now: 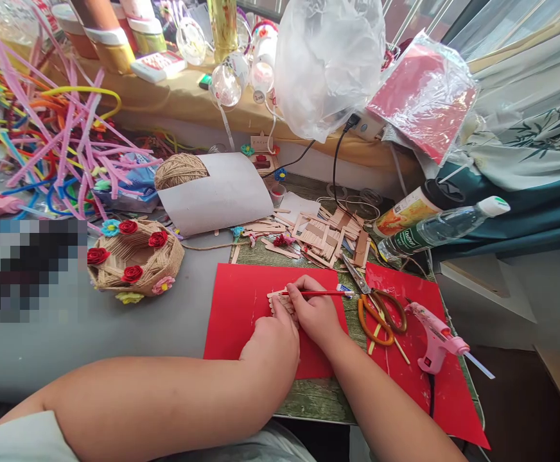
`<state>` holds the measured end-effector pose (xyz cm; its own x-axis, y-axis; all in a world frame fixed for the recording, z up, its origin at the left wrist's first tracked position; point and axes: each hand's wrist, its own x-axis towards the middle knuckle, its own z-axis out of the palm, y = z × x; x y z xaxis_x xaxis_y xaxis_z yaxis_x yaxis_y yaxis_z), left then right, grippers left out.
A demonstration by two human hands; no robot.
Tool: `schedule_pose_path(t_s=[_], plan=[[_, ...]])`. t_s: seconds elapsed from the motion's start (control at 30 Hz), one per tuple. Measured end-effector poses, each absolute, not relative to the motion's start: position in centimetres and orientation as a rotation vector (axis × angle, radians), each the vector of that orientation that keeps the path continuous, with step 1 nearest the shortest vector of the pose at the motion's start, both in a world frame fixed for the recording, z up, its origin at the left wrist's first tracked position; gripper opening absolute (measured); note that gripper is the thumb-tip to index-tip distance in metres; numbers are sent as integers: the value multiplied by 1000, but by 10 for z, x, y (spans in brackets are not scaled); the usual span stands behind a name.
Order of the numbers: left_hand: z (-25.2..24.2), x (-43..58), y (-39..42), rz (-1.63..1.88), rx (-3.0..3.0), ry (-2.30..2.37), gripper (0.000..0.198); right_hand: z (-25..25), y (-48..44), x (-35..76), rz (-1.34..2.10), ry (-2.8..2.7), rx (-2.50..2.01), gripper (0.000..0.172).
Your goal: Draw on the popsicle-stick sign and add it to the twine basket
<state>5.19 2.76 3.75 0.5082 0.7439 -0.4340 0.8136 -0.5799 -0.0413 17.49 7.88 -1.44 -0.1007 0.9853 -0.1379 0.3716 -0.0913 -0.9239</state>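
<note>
My right hand [316,314] is closed around a red pencil [321,293], which lies nearly level, its tip pointing left. Under the tip are small wooden craft sticks [276,299] set side by side on a red sheet [236,301]. My left hand [275,340] presses these sticks down with its fingers, partly covering them. Just right of the red sheet lie scissors [376,301] with orange-brown handles. A pink glue gun [437,337] with a glue stick rests on a second red sheet [415,404].
Loose craft sticks and small stick frames [321,237] are heaped behind the sheet. A twine basket with red roses [164,273] stands at left, near pink pipe cleaners [70,128]. A plastic bottle [434,228] and a cup [410,205] lie at right. A black cable [335,160] hangs behind.
</note>
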Motion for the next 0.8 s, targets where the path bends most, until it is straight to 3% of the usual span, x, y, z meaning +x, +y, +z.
schedule_pose_path(t_s=[0.8], plan=[[39, 52, 29, -724, 2659, 1277, 73, -19, 78, 176, 1200, -1468, -1490, 32]])
